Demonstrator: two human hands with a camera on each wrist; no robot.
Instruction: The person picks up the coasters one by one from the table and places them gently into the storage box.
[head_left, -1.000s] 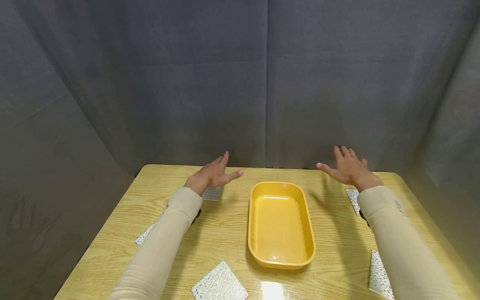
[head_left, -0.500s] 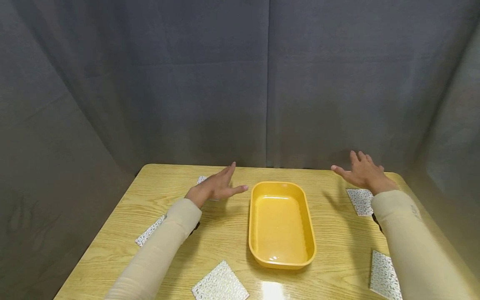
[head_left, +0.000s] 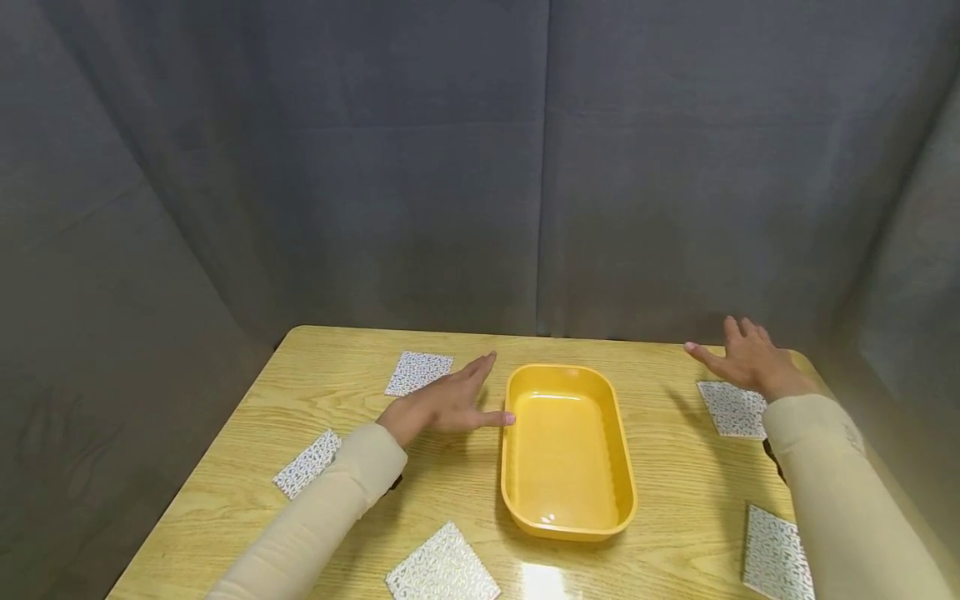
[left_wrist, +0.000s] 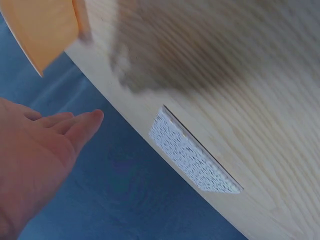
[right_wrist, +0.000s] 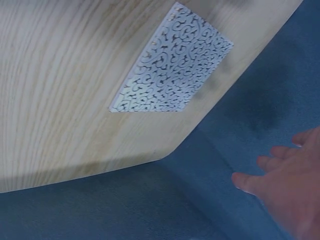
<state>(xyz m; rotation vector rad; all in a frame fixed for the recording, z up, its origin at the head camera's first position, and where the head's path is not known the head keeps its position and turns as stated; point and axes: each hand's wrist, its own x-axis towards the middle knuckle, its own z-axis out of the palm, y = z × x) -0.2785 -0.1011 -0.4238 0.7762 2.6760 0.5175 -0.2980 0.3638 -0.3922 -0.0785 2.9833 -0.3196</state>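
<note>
While the yellow tray shows its glossy floor, I see the left hand spread beside it and the right hand spread near a patterned tile.

A scroll-patterned tile lies on a wood-grained table, the outstretched fingers well apart from it.

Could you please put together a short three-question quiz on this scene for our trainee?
1. Counting: how many patterned tiles show on the table in the head view?

2. True or false: the right hand holds nothing.

3. Multiple choice: in the head view, which is nearer the yellow tray?
A. The left hand
B. The right hand

Key: 1. Five. 2. True; its fingers are spread, with nothing in them. 3. A; the left thumb overlaps the tray's rim in that view.
</note>
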